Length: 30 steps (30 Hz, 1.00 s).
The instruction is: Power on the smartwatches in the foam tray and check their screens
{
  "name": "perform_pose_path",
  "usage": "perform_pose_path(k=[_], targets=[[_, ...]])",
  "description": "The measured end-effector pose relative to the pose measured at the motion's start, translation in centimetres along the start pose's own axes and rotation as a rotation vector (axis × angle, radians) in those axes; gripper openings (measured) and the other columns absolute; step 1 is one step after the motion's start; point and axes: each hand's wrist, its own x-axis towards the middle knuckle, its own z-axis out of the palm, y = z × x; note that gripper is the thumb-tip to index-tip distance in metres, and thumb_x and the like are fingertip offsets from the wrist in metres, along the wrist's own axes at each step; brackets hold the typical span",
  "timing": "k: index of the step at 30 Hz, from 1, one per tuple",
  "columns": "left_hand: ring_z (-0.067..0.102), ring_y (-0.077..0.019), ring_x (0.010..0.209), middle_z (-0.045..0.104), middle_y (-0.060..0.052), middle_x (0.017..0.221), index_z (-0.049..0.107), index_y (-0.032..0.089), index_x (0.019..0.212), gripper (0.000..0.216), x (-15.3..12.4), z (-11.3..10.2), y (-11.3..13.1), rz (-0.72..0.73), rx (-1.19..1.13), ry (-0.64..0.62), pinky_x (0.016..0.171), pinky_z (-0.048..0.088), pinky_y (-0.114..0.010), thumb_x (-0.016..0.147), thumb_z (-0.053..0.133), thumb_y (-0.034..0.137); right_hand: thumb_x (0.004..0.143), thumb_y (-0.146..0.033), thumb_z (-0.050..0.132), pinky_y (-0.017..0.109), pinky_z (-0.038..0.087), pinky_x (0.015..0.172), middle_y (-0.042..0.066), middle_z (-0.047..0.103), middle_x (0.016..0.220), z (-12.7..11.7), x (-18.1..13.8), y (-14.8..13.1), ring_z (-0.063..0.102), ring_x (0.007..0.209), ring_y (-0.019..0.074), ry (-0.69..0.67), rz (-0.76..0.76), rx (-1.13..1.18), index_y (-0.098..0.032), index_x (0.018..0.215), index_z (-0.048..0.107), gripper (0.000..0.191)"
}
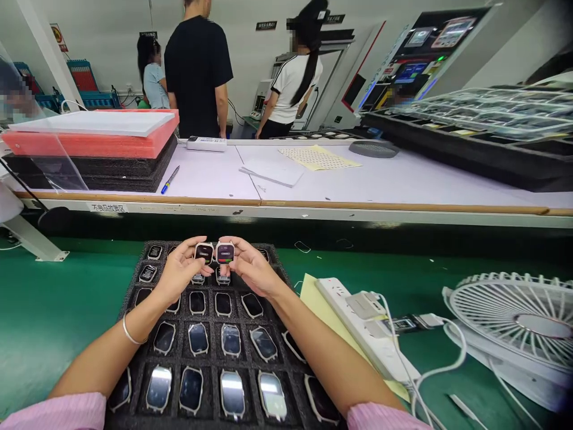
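My left hand [184,267] pinches a smartwatch [204,254] without a strap, its screen lit. Right beside it, my right hand [249,266] grips a second smartwatch [225,252], also lit, with red and green marks low on the screen. Both are held upright, side by side, above the far part of a black foam tray [210,352]. Rows of similar watch bodies fill the tray's compartments, such as one dark watch [191,389] near the front. A few at the back show lit text, like the watch [154,252] at the far left. My forearms cover some compartments.
A white power strip [358,322] with cables and a white fan [519,334] stand at the right of the green bench. Across the raised shelf lie foam sheets [89,143], a blue pen [170,180] and a large black tray [470,149]. Several people stand beyond.
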Motion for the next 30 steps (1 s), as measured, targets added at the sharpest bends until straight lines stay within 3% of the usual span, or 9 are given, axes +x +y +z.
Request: perform_pose_path(k=[9, 21, 30], targets=[[0.072, -0.0154, 0.06, 0.072, -0.002, 0.087, 0.062, 0.016, 0.117, 0.049, -0.1, -0.3, -0.9, -0.086, 0.003, 0.015, 0.06, 0.06, -0.027, 0.074, 0.079, 0.034, 0.084, -0.036, 0.073, 0.026, 0.044, 0.054, -0.002, 0.06, 0.077, 0.1, -0.4, 0.8, 0.059, 0.057, 0.0114, 0.085, 0.082, -0.032, -0.022, 0.11, 0.06, 0.033], [0.073, -0.0146, 0.065, 0.071, -0.001, 0.089, 0.06, 0.017, 0.12, 0.052, 0.2, -0.4, -1.4, -0.196, -0.044, 0.041, 0.066, 0.061, -0.028, 0.07, 0.074, 0.021, 0.069, -0.014, 0.069, 0.027, 0.048, 0.061, -0.002, 0.065, 0.084, 0.1, -0.6, 1.5, 0.064, 0.065, 0.0134, 0.138, 0.213, 0.115, -0.024, 0.114, 0.057, 0.048], [0.071, -0.0147, 0.058, 0.072, -0.002, 0.086, 0.061, 0.017, 0.113, 0.048, 0.5, -0.6, -2.3, -0.232, -0.039, 0.068, 0.06, 0.059, -0.028, 0.071, 0.08, 0.031, 0.069, -0.013, 0.068, 0.029, 0.05, 0.063, -0.001, 0.067, 0.086, 0.2, -0.9, 1.8, 0.066, 0.068, 0.015, 0.158, 0.257, 0.145, -0.024, 0.114, 0.057, 0.048]])
